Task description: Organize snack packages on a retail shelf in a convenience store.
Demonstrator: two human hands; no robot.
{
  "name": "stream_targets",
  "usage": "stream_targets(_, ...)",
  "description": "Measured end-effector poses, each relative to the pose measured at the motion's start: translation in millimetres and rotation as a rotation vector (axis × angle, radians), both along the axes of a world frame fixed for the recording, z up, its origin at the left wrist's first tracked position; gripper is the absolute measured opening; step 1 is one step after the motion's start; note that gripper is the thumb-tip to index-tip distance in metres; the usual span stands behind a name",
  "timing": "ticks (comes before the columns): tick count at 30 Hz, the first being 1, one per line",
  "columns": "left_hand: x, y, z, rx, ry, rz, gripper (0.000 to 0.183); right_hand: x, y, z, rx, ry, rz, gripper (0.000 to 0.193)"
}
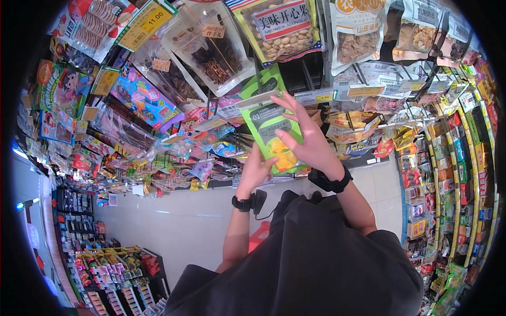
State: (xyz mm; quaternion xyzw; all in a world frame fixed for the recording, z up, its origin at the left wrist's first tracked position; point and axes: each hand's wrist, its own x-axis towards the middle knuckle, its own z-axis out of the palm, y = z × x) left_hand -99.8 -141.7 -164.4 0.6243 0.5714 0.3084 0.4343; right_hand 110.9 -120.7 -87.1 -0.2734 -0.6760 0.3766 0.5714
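A green snack pouch [263, 113] with yellow dried fruit pictured on it is tilted in front of the display. My left hand [255, 171] closes on its lower left edge, thumb on the front. My right hand [311, 138] lies against the right side of the pouch, its visible fingers stretched out and apart. Its thumb touches the front and a fingertip reaches the top strip. The outer fingers of my right hand are partly hidden. Another green pouch [270, 79] shows just behind, near the metal hooks.
Hanging snack bags surround my hands, including a pistachio bag [284, 37] and a clear bag of dark dried food [213, 50]. Metal hooks [305, 73] stick out between them. Packed shelves [443, 179] stand at right, a low rack [118, 268] at lower left, above pale floor tiles [168, 221].
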Motion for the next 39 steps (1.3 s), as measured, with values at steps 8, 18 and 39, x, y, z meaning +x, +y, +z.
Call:
stream_targets(8, -10, 10, -27, 0.065, 0.032, -0.080, 0.073, -2, -2, 0, 0.001, 0.001, 0.004, 0.078)
stream_targets(18, 6, 7, -12, 0.016, -0.160, -0.023, 0.068, -3, -5, -2, 0.045, 0.019, -0.009, 0.079)
stream_targets(39, 7, 17, -14, 0.043, -0.070, -0.030, 0.060, 2, -2, -4, 0.033, 0.042, 0.025, 0.077)
